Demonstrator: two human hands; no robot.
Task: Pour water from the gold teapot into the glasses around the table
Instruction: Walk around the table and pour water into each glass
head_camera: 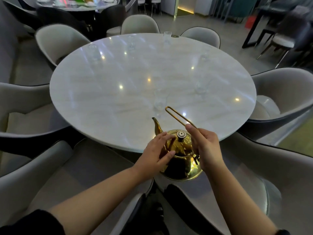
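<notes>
The gold teapot (182, 156) is at the near edge of the round white table (105, 99), spout pointing away to the left. My right hand (203, 148) grips its thin wire handle, which is tipped forward over the table. My left hand (159, 150) rests with spread fingers on the pot's left side next to the lid knob. Several clear glasses stand around the table: one just beyond the spout (160, 100), one to the right (201, 86), and others further off (167, 37). The view is blurred, so whether they hold water is unclear.
Grey upholstered chairs ring the table, including one at the near left (42, 175) and one at the right (284, 99). Another set table (76, 4) stands at the back left. Dark furniture and a stool (279, 43) are at the back right.
</notes>
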